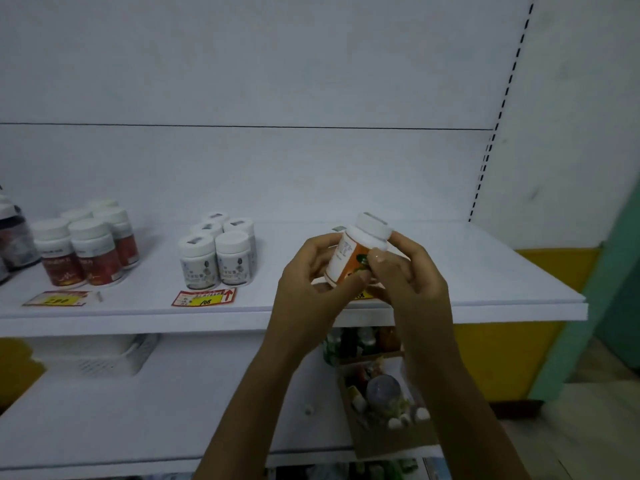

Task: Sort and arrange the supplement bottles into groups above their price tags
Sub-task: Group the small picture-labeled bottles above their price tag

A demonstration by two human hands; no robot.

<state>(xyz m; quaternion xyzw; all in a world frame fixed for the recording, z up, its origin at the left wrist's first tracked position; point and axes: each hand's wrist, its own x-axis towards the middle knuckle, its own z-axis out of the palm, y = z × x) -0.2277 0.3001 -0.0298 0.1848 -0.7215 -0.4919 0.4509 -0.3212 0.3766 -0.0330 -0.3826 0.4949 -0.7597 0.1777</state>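
Observation:
I hold a white bottle with an orange label (349,254) tilted in the air above the upper shelf (502,271). My left hand (308,282) grips its lower left side and my right hand (405,275) pinches its front from the right. A third price tag (362,295) shows partly beneath my hands. On the shelf to the left, several grey-labelled white bottles (216,252) stand grouped behind the price tag marked 108 (204,297). Further left, several red-labelled bottles (83,247) stand behind another yellow price tag (59,299).
Dark bottles (14,237) sit at the far left edge. On the lower shelf rest a white mesh basket (114,355) and a cardboard box (384,410) holding mixed bottles. A slotted shelf upright (498,116) runs up at the right.

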